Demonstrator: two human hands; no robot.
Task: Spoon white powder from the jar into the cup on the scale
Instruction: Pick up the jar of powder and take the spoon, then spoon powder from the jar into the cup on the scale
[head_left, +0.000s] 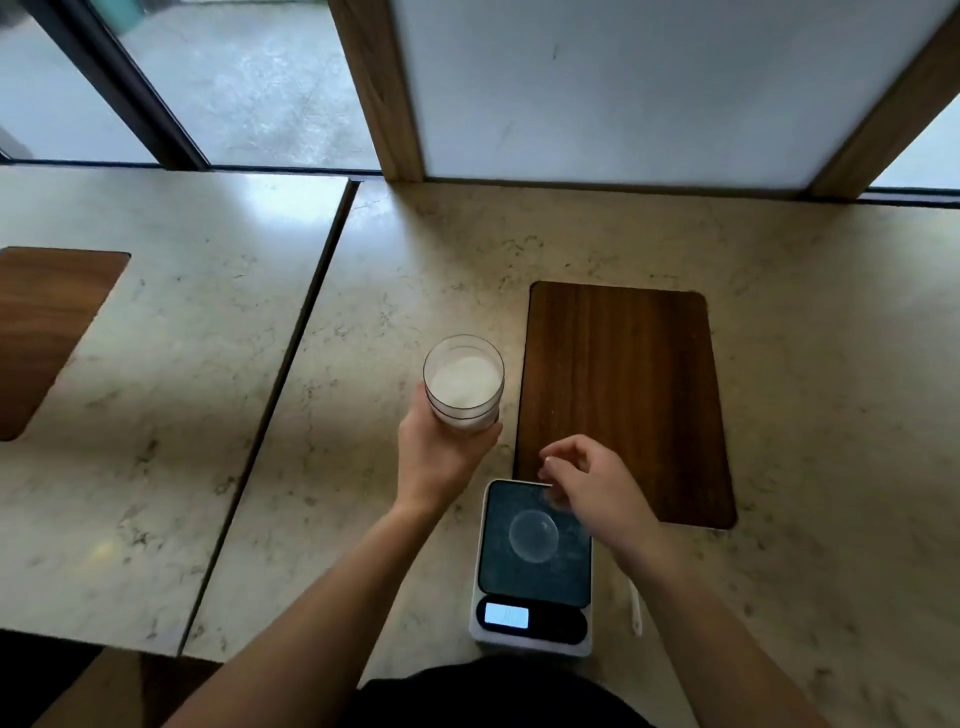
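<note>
My left hand (441, 457) grips a clear jar (464, 384) partly filled with white powder, held upright just beyond the scale's far left corner. A small clear cup (533, 535) sits in the middle of the scale's dark platform (535, 566). My right hand (587, 478) hovers over the scale's far right corner with its fingers curled and blurred. Something faint and clear shows under the fingertips, and I cannot tell whether they hold it. A white spoon (635, 608) lies on the table right of the scale, partly hidden by my right forearm.
The scale's display (506, 617) is lit, facing me. A dark wooden board (623, 395) is set into the marble table (389, 291) right of the jar. A second table with another wooden inlay (47, 332) stands to the left across a gap.
</note>
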